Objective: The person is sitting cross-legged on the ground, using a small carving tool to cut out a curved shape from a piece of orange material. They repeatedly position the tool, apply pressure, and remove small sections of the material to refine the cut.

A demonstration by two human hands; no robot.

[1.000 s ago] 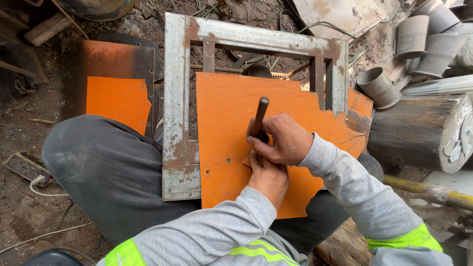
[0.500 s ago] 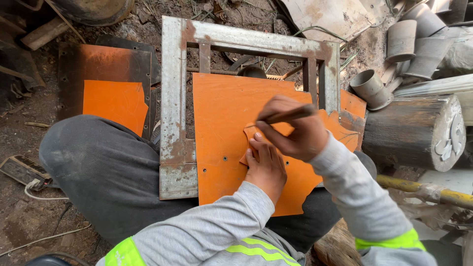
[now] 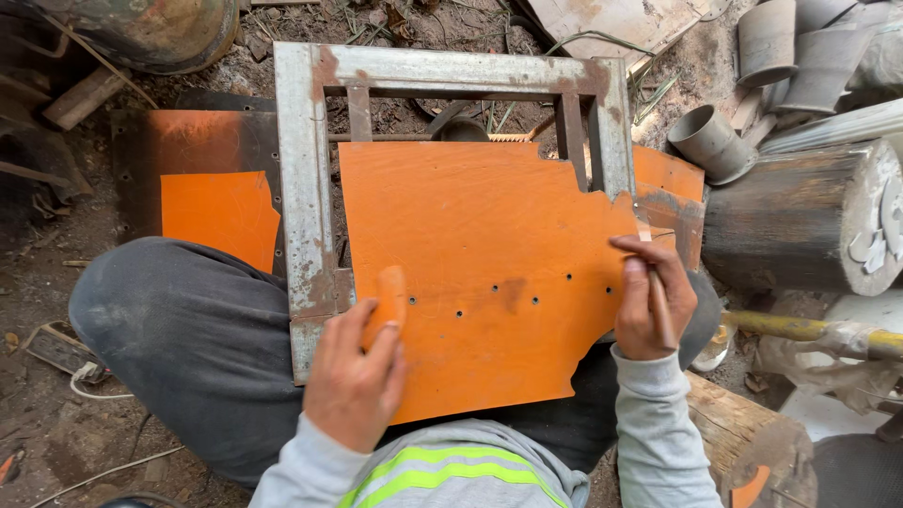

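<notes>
1. A big orange sheet (image 3: 489, 273) lies in the middle of the frame, on the person's lap and on a rusty metal frame (image 3: 306, 188).
2. The left hand (image 3: 356, 376), at the lower middle, has its fingers closed on a small orange piece (image 3: 388, 299). This piece rests at the left edge of the sheet.
3. The right hand (image 3: 649, 301), at the right, is closed around a thin dark rod (image 3: 658, 296). The hand sits at the right edge of the sheet.
4. A row of small holes (image 3: 536, 299) runs across the sheet between the two hands.
5. A second orange sheet (image 3: 221, 216) lies at the left on the dirt.
6. Grey pipes (image 3: 710, 141) and a thick log (image 3: 800, 221) sit at the upper right.
</notes>
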